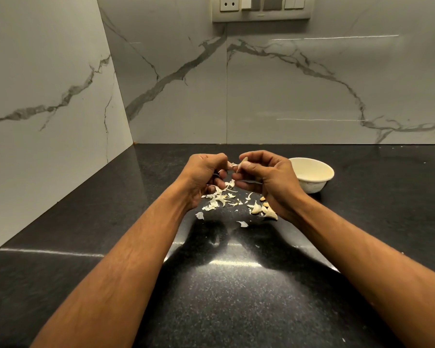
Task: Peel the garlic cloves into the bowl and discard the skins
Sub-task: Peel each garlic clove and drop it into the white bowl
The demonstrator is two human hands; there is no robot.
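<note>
Both hands are pinching one clove between them, left hand and right hand curled round it. Its long axis looks upright-ish. The bowl sits just beside the right hand, toward the counter's back edge, so that hand's nearer for the drop.

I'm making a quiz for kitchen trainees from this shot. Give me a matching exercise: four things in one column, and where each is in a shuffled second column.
Things
1. bowl
2. garlic clove
3. loose skins
4. switch panel

Places
A. on the marble wall, top of the view
B. scattered on the dark counter below the hands
C. pinched between the left hand and the right hand
D. on the counter, beyond the right hand

Pairs: 1-D, 2-C, 3-B, 4-A
</note>
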